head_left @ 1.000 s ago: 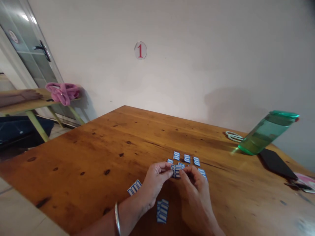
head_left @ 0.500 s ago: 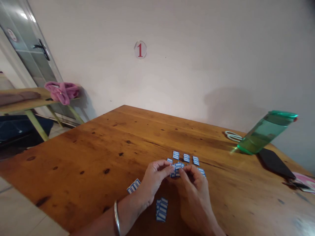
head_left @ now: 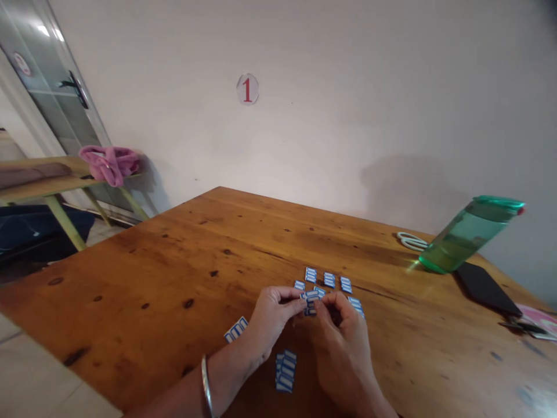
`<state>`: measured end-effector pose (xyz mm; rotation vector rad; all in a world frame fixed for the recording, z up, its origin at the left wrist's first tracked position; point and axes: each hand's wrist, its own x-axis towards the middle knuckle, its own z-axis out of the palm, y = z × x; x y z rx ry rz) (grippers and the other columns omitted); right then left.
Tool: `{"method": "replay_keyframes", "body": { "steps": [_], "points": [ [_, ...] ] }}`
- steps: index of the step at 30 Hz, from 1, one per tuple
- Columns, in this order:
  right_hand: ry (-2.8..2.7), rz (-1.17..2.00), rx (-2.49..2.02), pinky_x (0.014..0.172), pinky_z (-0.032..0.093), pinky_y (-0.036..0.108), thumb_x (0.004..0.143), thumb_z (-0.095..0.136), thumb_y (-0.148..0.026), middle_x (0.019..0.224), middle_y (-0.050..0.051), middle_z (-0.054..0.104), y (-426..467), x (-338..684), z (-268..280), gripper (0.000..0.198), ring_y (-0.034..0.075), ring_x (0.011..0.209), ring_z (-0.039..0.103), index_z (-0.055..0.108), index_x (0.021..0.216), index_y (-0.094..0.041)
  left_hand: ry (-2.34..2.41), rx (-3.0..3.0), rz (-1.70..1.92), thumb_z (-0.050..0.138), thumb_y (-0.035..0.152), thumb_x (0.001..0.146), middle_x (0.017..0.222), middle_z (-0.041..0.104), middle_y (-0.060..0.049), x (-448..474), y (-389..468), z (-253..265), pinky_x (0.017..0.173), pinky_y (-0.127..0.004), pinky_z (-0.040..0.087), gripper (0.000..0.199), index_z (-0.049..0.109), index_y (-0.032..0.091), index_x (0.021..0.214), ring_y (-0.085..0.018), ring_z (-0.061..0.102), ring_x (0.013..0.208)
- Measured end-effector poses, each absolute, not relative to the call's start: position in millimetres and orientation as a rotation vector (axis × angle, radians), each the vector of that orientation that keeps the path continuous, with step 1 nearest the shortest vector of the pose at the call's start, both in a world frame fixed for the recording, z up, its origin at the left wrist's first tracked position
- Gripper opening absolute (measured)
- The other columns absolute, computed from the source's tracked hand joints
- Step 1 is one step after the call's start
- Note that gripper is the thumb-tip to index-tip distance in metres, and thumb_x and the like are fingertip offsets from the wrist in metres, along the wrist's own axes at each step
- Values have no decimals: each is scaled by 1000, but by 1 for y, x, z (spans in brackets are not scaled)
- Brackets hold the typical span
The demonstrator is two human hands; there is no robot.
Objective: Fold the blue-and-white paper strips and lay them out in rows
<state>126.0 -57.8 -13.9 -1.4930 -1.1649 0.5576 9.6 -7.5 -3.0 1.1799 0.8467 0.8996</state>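
Small blue-and-white patterned cards are pinched between my two hands above the table. My left hand grips their left edge with thumb and fingers, a silver bangle on its wrist. At the right edge, my right hand closes its thumb and forefinger on the same cards. Just beyond my hands lie several like cards in loose rows, some partly hidden by my fingers. A small overlapping pile of cards rests between my forearms. Another card lies left of my left wrist.
The wooden table meets a pale wall. On its right are a tilted green bottle, a white cable, a dark flat case and keys. A pink cloth lies on a bench at left.
The held cards have shifted slightly between my fingers and look closer together. My right hand has moved a little to the left. The cards on the table lie as before.
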Motion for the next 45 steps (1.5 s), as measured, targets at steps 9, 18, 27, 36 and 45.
{"method": "replay_keyframes", "body": {
  "steps": [9, 18, 27, 36, 45],
  "points": [
    [-1240, 410, -1529, 46, 37, 21, 75, 51, -38, 52, -2, 54, -58, 121, -7, 24, 12, 47, 46, 52, 59, -19, 860, 1212, 924, 64, 30, 60, 51, 54, 1, 10, -7, -5, 49, -22, 32, 21, 70, 11, 65, -10, 42, 50],
    [-1223, 518, -1451, 49, 40, 23, 71, 57, -40, 60, 2, 59, -54, 125, -11, 22, 14, 52, 51, 57, 68, -18, 879, 1362, 939, 59, 26, 65, 54, 54, 1, 8, -5, -4, 52, -22, 33, 15, 67, 13, 64, -10, 43, 52],
    [-1174, 745, -1273, 48, 37, 22, 66, 62, -40, 55, -1, 54, -49, 128, -15, 24, 12, 51, 45, 57, 62, -17, 921, 1698, 1112, 55, 18, 69, 64, 61, -1, 5, -11, 0, 59, -22, 38, 11, 66, 17, 67, -13, 53, 61],
    [-1156, 638, -1377, 53, 36, 26, 66, 59, -45, 57, 0, 56, -48, 145, -13, 27, 15, 55, 47, 56, 62, -18, 939, 1469, 1324, 53, 24, 70, 67, 62, -2, -42, -3, 44, 55, -22, 41, 13, 61, 16, 75, -14, 55, 63],
    [-1166, 569, -1382, 52, 34, 26, 67, 58, -44, 57, -1, 55, -48, 145, -16, 26, 14, 55, 45, 57, 63, -18, 1316, 2171, 571, 50, 16, 71, 80, 64, -3, -104, -10, 8, 70, -26, 41, 22, 64, 19, 87, -17, 57, 75]
  ]
}}
